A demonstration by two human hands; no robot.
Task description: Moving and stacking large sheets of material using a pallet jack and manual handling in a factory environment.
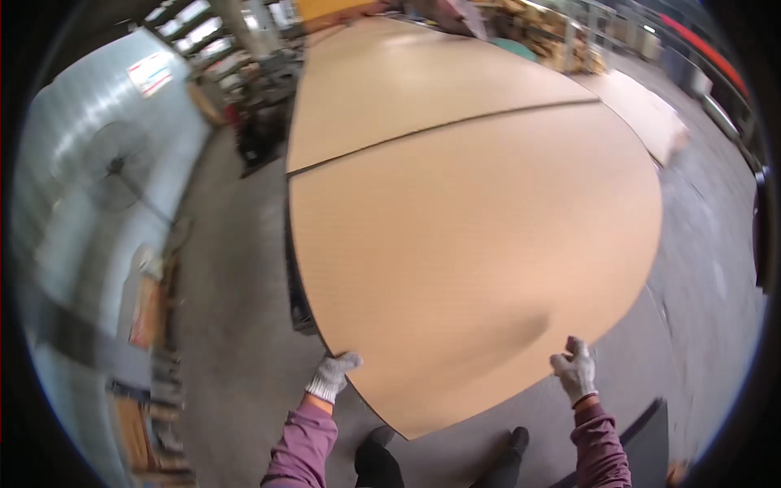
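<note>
A large tan board [472,244] fills the middle of the view, lying flat in front of me. My left hand [332,376], in a grey knit glove, grips its near left edge. My right hand [576,370], gloved the same way, grips the near right edge. Both sleeves are maroon. A second tan board [390,81] lies just beyond the first, with a dark gap between them. My dark shoes [378,455] stand on the floor below the board's near corner.
The grey concrete floor [236,325] runs along the left. A pedestal fan [114,167] stands at the left by a pale wall. Cluttered shelves and machines sit at the back left. Another tan sheet [651,114] lies at the right rear.
</note>
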